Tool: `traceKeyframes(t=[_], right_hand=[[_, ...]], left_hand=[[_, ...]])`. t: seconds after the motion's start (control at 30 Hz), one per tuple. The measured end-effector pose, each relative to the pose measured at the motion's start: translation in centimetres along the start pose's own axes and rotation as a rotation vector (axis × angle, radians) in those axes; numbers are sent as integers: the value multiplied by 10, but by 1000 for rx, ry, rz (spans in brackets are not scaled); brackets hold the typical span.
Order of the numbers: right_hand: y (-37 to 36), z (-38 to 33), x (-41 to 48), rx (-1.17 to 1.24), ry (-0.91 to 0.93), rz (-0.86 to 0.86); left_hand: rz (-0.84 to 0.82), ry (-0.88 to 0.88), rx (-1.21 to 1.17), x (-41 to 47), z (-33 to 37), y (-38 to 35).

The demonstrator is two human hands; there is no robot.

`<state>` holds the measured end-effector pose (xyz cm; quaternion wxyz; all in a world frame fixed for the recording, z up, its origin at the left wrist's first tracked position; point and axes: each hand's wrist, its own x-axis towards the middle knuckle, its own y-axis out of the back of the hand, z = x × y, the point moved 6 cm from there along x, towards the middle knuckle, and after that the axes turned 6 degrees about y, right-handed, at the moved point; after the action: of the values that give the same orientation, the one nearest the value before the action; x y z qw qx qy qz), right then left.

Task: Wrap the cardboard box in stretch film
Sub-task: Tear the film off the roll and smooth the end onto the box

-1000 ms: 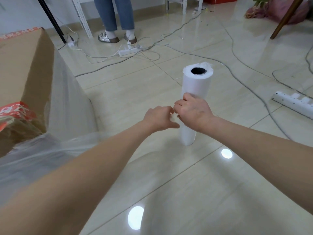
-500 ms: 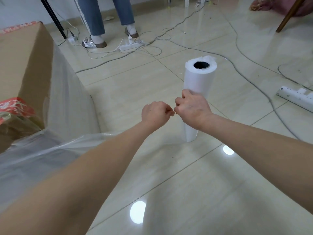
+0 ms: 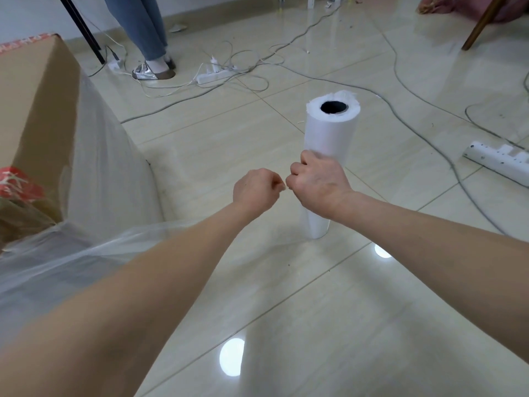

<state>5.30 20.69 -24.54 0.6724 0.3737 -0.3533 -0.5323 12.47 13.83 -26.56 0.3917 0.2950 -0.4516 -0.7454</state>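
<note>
A white roll of stretch film point(image 3: 329, 138) stands upright on the tiled floor, its dark core hole facing up. Clear film point(image 3: 94, 173) runs from near the roll leftwards across the side of a large brown cardboard box point(image 3: 34, 110) at the left edge. My right hand point(image 3: 317, 184) is against the roll's front, fingers closed, apparently pinching film. My left hand point(image 3: 256, 190) is a fist just left of it, fingertips nearly touching the right hand, seemingly pinching the film too. The film between the hands is too thin to see.
A person in jeans and silver shoes point(image 3: 151, 68) stands at the back. Power strips point(image 3: 217, 74) and cables sprawl over the floor behind the roll. Another white power strip point(image 3: 498, 161) lies at the right. A black stand leg point(image 3: 83, 30) and a wooden leg point(image 3: 483, 24) rise at the back.
Both hands stay together at the roll; the left fist has closed tighter and pulled slightly apart from the right. The view has tilted, and the standing person has stepped left.
</note>
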Motion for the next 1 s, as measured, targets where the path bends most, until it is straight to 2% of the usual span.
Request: traceKeyframes(t=[0.13, 0.23, 0.3, 0.43, 0.6, 0.73, 0.9, 1.0], right_hand=[[-4, 10, 0, 8, -79, -17], [5, 2, 2, 62, -63, -5], [-3, 1, 3, 119, -62, -36], [8, -3, -1, 111, -9, 54], [11, -3, -3, 166, 37, 49], [10, -6, -6, 136, 63, 78], [-3, -2, -7, 97, -26, 26], [-5, -3, -6, 94, -74, -9]], left_hand=[[-40, -130, 29, -4, -2, 9], [-20, -166, 40, -7, 0, 12], [-5, -150, 28, -8, 0, 13], [-15, -54, -5, -6, -3, 10], [-43, 21, -82, -5, 1, 1], [6, 128, -160, 6, -19, 11], [-198, -42, -201, 3, -23, 10], [-266, -92, -173, -2, -21, 5]])
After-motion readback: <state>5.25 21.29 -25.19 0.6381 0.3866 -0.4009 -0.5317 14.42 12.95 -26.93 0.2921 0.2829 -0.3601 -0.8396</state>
